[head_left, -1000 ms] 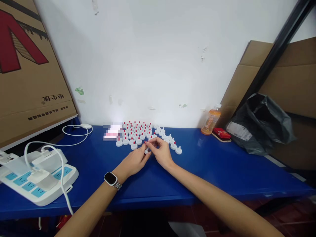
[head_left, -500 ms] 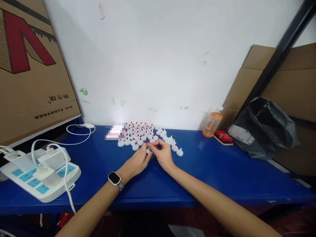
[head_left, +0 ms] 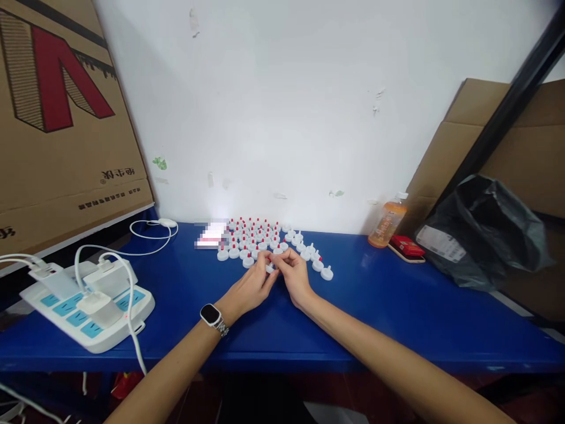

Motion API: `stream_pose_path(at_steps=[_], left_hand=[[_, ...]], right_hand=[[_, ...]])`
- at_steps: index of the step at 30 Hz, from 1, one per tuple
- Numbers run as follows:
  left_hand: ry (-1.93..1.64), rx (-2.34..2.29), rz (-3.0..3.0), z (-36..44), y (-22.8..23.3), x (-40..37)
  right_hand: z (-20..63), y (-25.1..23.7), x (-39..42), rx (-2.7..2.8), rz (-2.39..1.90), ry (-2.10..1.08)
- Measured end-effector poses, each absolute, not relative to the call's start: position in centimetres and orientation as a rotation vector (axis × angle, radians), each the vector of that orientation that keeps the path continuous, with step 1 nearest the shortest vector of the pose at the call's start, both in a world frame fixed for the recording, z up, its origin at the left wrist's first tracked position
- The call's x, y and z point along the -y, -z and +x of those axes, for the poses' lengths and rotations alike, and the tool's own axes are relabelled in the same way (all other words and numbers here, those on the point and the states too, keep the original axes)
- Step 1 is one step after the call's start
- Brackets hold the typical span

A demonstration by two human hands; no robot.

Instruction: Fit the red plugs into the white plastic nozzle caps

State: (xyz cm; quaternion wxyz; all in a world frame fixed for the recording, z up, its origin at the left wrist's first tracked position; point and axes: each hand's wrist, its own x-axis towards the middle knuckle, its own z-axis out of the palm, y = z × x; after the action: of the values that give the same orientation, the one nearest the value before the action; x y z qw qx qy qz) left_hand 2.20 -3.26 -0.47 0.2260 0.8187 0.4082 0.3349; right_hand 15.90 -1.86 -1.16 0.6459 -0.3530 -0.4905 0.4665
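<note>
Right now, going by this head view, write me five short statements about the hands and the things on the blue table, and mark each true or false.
1. Both hands meet over one small white cap: the left hand and right hand pinch a white cap between their fingers. True.
2. The white caps with red tips lie scattered across the whole blue table. False: they are grouped near the wall, just beyond the hands.
3. A smartwatch sits on the left wrist. True.
4. The orange bottle lies on its side by the power strip. False: it stands near the wall at the right, beside a red box.
5. The power strip has white chargers plugged in. True.
</note>
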Motion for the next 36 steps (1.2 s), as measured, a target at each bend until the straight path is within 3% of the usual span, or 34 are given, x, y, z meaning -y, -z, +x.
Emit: stream_pose_path(at_steps=[7, 15, 22, 28, 36], left_hand=[[-0.895, -1.216, 2.349, 2.1, -0.1, 3.1], [-0.879, -1.758, 2.269, -1.4, -1.0, 0.8], [-0.889, -1.902, 2.199, -1.9, -1.0, 0.5], [-1.022, -1.678, 2.28, -1.1, -1.0, 0.7], [-0.854, -1.229, 2.598, 4.8, -1.0, 1.9]], right_hand=[[17.4, 0.7, 0.8, 1.21, -0.819, -1.149], [18.4, 0.2, -1.0, 1.837, -0.969, -0.719], [15.3, -0.7, -2.8, 2.204, -1.02, -0.53], [18.8, -1.2, 0.4, 2.064, -1.035, -0.491], [28.9, -0.8, 4.2, 1.787, -1.561, -0.025]])
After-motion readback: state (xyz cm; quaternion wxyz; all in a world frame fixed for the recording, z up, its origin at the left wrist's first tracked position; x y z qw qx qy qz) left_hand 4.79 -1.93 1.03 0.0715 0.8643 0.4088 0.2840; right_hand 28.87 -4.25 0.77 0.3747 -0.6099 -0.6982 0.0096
